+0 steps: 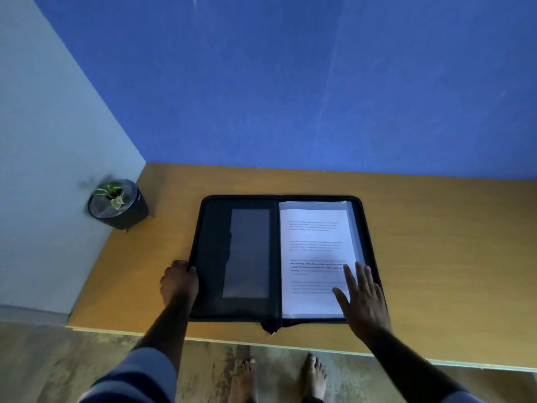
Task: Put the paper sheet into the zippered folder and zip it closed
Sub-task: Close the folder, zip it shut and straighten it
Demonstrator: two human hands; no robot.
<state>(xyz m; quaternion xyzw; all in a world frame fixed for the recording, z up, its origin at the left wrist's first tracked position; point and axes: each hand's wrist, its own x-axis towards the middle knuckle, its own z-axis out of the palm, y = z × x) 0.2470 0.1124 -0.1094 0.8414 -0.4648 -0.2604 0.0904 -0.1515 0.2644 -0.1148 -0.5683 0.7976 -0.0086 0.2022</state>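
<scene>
Item, as I log it: zippered folder (284, 258) open flat on table (436, 242), paper sheet (315, 257) inside right half under flat, empty right hand (363, 301); left hand (178, 282) gripping left edge; folding and zipping outstanding.

Printed lines on paper sheet (315, 257); blurred, unreadable

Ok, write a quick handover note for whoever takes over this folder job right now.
Left hand: gripping the left edge of the open zippered folder.
Right hand: open, flat on the paper sheet.
Done: sheet lies in the folder's right half.
Left: fold the folder shut and run the zipper pull, at the near edge by the spine, all the way round.
</scene>
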